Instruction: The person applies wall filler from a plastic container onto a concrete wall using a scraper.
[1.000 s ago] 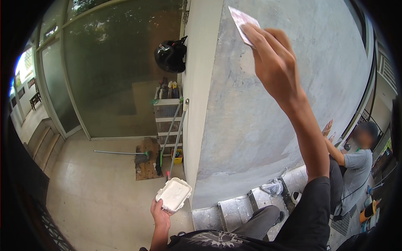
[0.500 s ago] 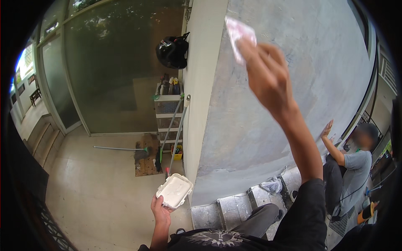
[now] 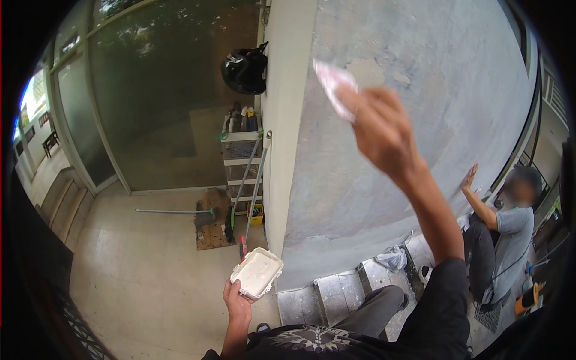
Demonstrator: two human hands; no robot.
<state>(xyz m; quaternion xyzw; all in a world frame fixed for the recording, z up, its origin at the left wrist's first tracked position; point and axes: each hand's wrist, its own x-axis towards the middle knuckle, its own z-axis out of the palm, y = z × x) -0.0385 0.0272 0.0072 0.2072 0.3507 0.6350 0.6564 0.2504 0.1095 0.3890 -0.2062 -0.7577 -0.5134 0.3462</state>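
Note:
My right hand [image 3: 384, 129] is raised in front of the grey wall [image 3: 456, 108], its fingers closed on a small flat pinkish-white scraper [image 3: 333, 87]. The scraper's far edge is near the wall's left corner; blur hides whether it touches the surface. Pale, uneven patches mark the plaster around it. Low in front of me, my left hand [image 3: 237, 300] grips a shallow white plastic container [image 3: 258, 273] by its near left edge, thumb over the rim. Smooth off-white paste lies inside the container.
Tiled steps [image 3: 339, 297] run along the wall's foot, with a crumpled plastic bag [image 3: 393, 258] on them. At the right a co-worker [image 3: 510, 240] crouches, one hand on the wall. A shelf [image 3: 243, 156], broom handles and a black helmet [image 3: 244, 71] stand beyond the corner.
My right hand with the scraper has moved down and slightly left, uncovering a pale patch on the wall. The container in my left hand shifts slightly right in view.

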